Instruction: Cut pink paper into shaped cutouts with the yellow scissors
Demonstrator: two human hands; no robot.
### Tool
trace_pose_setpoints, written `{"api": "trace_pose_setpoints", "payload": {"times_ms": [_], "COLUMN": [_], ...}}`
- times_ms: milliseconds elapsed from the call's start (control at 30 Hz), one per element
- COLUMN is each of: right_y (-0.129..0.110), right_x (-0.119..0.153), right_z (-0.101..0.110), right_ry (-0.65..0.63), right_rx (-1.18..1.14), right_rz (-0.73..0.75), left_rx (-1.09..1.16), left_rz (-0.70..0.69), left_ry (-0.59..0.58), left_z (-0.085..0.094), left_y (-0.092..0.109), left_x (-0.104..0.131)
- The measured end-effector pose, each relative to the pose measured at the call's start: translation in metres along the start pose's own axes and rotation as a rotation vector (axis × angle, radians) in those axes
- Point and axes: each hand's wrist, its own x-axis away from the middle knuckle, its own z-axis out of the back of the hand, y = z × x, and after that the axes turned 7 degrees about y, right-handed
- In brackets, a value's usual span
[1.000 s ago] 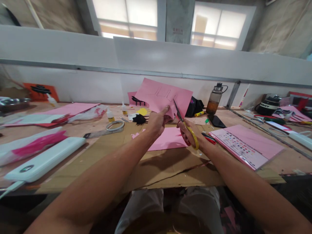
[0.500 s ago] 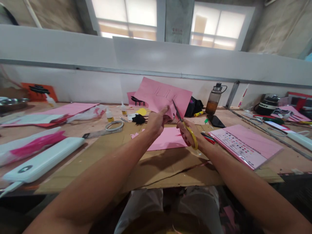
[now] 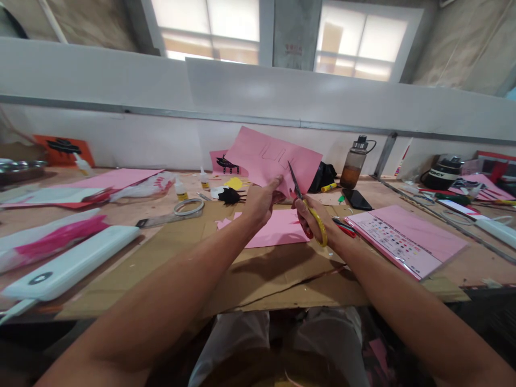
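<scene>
My left hand pinches the lower edge of a pink paper sheet, which is held up and tilted above the table. Dark drawn outlines run across the middle of the sheet. In my right hand are scissors with yellow handles, my fingers closed round the grips. Their dark blades point up and left against the sheet's lower right part, close to the left thumb. How far the blades are apart I cannot tell. Below lies another pink sheet on brown cardboard, with small pink scraps at its left.
Left are a white power strip-like device, a metal ruler, a ring of tape and glue bottles. Behind stand a drink bottle and a phone. A packet of pink paper lies right.
The held sheet has shifted slightly to the right and tilted a little. The scissor blades have moved slightly right with it; both hands keep their holds.
</scene>
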Motion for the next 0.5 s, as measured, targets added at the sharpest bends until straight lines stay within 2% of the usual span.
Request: {"api": "trace_pose_setpoints", "payload": {"times_ms": [300,500], "right_y": [0.0007,0.0013], "right_x": [0.0012,0.0014], "right_z": [-0.0017,-0.0015], "right_ry": [0.002,-0.006], "right_rx": [-0.073,-0.036], "right_rz": [-0.027,-0.008], "left_rx": [0.011,0.018], "left_rz": [0.014,0.015], "left_ry": [-0.012,-0.015], "left_z": [0.0009,-0.0003], "left_y": [-0.0010,-0.0014], "left_x": [-0.0017,-0.0007]}}
